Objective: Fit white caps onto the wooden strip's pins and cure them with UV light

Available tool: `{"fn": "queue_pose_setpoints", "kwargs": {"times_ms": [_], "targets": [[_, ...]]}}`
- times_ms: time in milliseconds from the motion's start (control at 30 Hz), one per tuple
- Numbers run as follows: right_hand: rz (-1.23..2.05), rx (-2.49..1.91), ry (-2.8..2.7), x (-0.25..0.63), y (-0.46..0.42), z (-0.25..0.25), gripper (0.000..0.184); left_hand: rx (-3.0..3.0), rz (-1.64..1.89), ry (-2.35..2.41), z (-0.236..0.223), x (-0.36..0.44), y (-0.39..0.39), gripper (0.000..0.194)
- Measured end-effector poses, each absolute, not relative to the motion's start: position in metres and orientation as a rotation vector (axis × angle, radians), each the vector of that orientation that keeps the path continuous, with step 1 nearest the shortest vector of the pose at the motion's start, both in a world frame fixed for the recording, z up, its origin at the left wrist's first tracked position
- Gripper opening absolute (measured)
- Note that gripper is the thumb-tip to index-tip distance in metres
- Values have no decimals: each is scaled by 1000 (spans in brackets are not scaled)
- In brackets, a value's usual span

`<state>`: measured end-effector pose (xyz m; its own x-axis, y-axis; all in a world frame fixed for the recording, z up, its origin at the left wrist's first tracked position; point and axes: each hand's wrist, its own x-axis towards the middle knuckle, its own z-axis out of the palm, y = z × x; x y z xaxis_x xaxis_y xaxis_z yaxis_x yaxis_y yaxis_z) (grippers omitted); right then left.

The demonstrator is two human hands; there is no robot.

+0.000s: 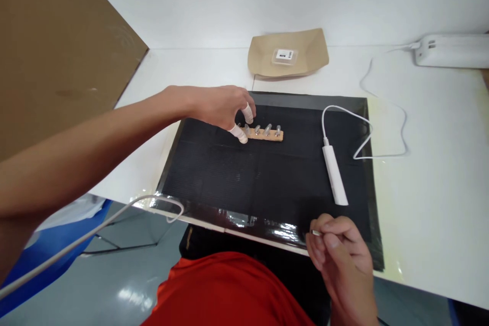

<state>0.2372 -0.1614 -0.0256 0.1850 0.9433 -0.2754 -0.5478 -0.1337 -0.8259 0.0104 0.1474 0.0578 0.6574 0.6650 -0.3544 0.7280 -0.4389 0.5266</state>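
Observation:
My left hand (223,107) reaches out over the black mat (237,183) and pinches the left end of a small wooden strip (267,135) between thumb and forefinger, both wearing white finger cots. Several metal screws stand upright in the strip. My right hand (338,252) hovers at the near edge of the mat, its fingers closed on a small metal piece (316,233), likely a screw. A white stick-shaped electric tool (335,174) lies on the mat to the right of the strip, its cable looping away.
A brown paper tray (305,53) with a small clear packet (284,56) sits beyond the mat. A white power strip (451,50) lies at the far right, cable (401,127) running from it. Brown cardboard (57,46) stands on the left. A white cord (114,219) crosses the near left edge.

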Motion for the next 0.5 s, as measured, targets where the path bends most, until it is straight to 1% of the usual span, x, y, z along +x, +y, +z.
{"fn": "queue_pose_setpoints", "kwargs": {"times_ms": [100,233,300,333,367,467,500], "targets": [[1377,-1041,-495,237,-161,-26,9,2189,-101,1096,58,10,148,31],[1380,-1045,-495,237,-160,-24,10,2187,-97,1056,67,13,144,23],[1378,-1047,-489,236,-159,-24,11,2232,-90,1046,72,10,143,26],[1377,-1049,-484,236,-159,-23,11,2271,-99,1032,74,5,142,33],[1379,-1051,-479,236,-159,-23,11,2313,-111,1014,76,-1,142,44],[1379,-1045,-479,236,-159,-24,10,2417,-102,1005,75,-29,136,90],[1378,-1040,-482,236,-159,-25,11,2414,-42,1032,72,-40,131,101]]}}
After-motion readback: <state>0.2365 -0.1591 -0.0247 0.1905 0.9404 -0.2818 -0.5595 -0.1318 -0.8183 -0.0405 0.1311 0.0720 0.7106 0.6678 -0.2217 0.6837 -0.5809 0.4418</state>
